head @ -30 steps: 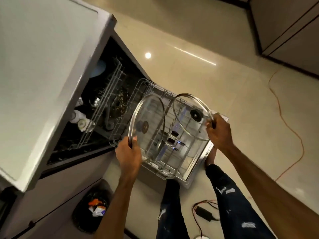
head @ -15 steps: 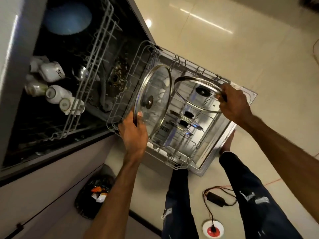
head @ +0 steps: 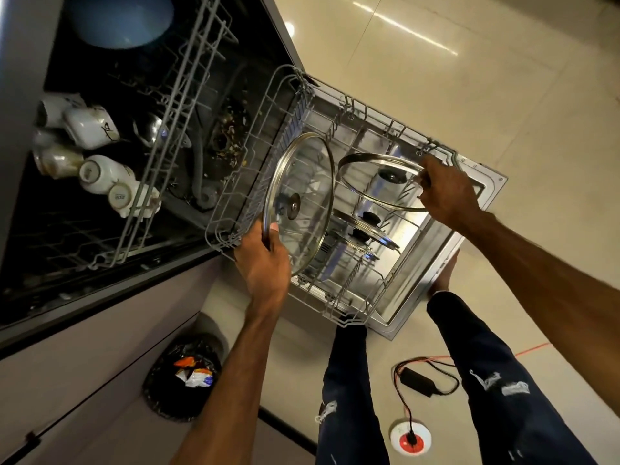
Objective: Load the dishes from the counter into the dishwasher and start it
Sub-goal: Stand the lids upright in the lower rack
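My left hand (head: 263, 266) grips the rim of a large glass lid (head: 307, 182), held nearly upright over the pulled-out lower rack (head: 349, 310). Over the rack's far right side, a second glass lid (head: 369, 177) lies tilted flatter, its rim gripped by my right hand (head: 448, 193). Two more glass lids (head: 364, 229) with black knobs stand in the rack between them. The rack rests on the open dishwasher door (head: 469, 209). White mugs (head: 90, 129) and a blue bowl (head: 124, 18) fill the upper rack (head: 161, 146).
A black-lined waste bin (head: 184, 377) stands on the floor beside the cabinet front. A black adapter with cable (head: 417, 380) and a round floor socket (head: 410, 440) lie near my legs (head: 349, 397). Glossy tiled floor (head: 469, 78) extends beyond the door.
The view has come closer to the dishwasher. Both lids have sunk lower over the rack; the right one now lies flatter above the rack's far side.
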The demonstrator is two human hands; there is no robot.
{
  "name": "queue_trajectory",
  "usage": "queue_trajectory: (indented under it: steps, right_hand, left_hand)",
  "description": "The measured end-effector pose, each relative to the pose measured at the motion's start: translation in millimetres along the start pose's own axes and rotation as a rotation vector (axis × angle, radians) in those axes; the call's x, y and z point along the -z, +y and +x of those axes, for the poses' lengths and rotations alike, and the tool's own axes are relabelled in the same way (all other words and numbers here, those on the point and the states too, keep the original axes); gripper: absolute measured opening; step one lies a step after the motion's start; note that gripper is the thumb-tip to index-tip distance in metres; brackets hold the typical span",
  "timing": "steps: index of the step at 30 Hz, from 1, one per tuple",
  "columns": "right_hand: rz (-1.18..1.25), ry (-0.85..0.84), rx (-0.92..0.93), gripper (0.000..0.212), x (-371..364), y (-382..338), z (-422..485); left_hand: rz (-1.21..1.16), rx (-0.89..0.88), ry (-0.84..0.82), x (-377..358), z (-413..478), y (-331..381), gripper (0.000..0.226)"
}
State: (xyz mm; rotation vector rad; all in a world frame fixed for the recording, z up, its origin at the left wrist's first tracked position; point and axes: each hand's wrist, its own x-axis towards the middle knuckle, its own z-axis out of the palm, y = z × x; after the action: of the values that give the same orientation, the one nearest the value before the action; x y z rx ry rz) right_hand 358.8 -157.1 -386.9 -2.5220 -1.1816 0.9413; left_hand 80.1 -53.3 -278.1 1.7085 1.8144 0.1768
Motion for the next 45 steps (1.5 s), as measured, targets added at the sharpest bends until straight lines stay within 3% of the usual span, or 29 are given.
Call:
queue_trajectory:
  steps: [9,23,34,45]
  right_hand:
    - [-0.107,-0.066,0.146,0.018,8,-9,-5]
    - [-0.134,0.031,0.090,0.024,-1,-11,-8]
    - [-0.114,0.071,0.092,0.012,-3,-21,-15]
    - [-0.073,0.020,0.131,0.026,-9,-35,-18]
  left_hand:
    - [-0.054,-0.010,-0.005,-13,8,4,0.021]
    - [-0.014,0.001,0.017,-15,18,3,0.022]
    - [0.005,0.004,-0.014,-13,11,-8,0.027]
    - [0.002,0.001,0.004,-12,11,-5,0.027]
